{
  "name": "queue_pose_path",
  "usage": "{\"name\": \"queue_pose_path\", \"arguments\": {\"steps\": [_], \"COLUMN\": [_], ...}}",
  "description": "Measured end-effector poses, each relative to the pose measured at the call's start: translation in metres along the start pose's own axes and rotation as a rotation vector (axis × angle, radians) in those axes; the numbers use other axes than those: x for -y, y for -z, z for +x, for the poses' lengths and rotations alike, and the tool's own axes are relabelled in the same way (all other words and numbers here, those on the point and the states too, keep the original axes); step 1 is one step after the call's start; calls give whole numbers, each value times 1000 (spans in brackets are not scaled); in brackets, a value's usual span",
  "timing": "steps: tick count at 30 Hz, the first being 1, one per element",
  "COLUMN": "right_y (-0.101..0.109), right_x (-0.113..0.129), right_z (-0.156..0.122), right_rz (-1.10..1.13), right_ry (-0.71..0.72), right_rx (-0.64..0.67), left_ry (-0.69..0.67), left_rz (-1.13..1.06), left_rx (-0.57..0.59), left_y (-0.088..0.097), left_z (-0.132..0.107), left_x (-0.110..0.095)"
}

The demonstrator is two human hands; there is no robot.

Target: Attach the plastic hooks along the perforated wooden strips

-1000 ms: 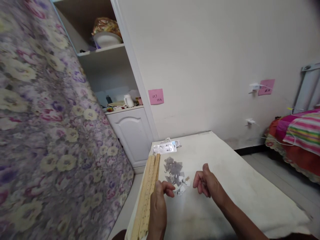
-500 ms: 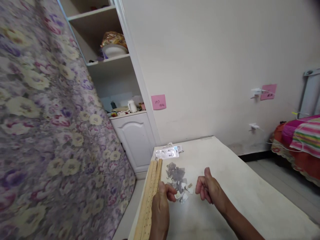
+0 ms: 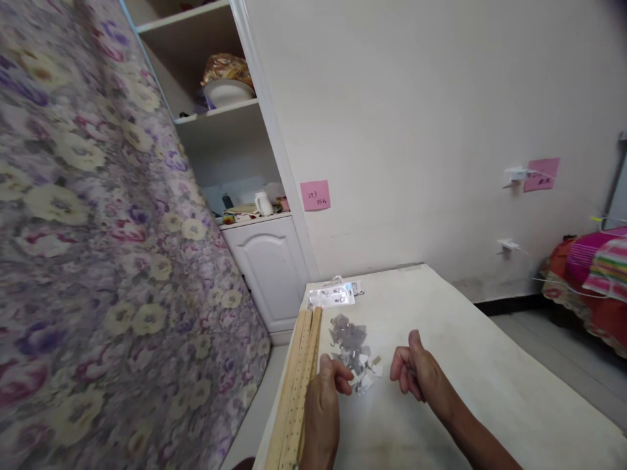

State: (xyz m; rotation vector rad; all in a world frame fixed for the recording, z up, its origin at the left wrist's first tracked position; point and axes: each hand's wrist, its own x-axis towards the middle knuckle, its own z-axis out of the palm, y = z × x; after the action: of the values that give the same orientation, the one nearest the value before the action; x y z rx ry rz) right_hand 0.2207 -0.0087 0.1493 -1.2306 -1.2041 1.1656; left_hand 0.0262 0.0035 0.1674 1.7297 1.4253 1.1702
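My left hand is over the near end of a pile of small pieces, fingers curled in and thumb against them. Whatever it may hold is hidden. The pile has grey translucent squares at the back and white pieces with metal hooks or clips at the front. To the right of the pile, my right hand is raised above the table, its fingers curled and thumb pointing up. I cannot make out what, if anything, is in it. Beside my left hand lie long wooden strips with rows of holes.
A clear plastic package lies at the far left of the white table. Left stand a floral curtain and a white cabinet with shelves. A pink note is on the wall; a bed stands far right.
The view has turned slightly, so everything sits a little further right. A pale square piece seen at my left fingertips before is no longer visible there. Both hands keep nearly the same pose.
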Motion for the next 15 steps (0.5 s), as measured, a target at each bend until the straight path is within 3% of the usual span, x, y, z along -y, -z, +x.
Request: {"name": "queue_pose_path", "arguments": {"steps": [10, 15], "right_y": [-3, -1], "right_x": [5, 3], "right_z": [-7, -7], "right_rz": [31, 24], "right_ry": [-12, -16], "right_rx": [-43, -39], "left_ry": [22, 33], "left_rz": [4, 5], "left_rx": [-28, -1], "left_y": [-3, -4], "left_z": [0, 0], "left_x": [-3, 6]}}
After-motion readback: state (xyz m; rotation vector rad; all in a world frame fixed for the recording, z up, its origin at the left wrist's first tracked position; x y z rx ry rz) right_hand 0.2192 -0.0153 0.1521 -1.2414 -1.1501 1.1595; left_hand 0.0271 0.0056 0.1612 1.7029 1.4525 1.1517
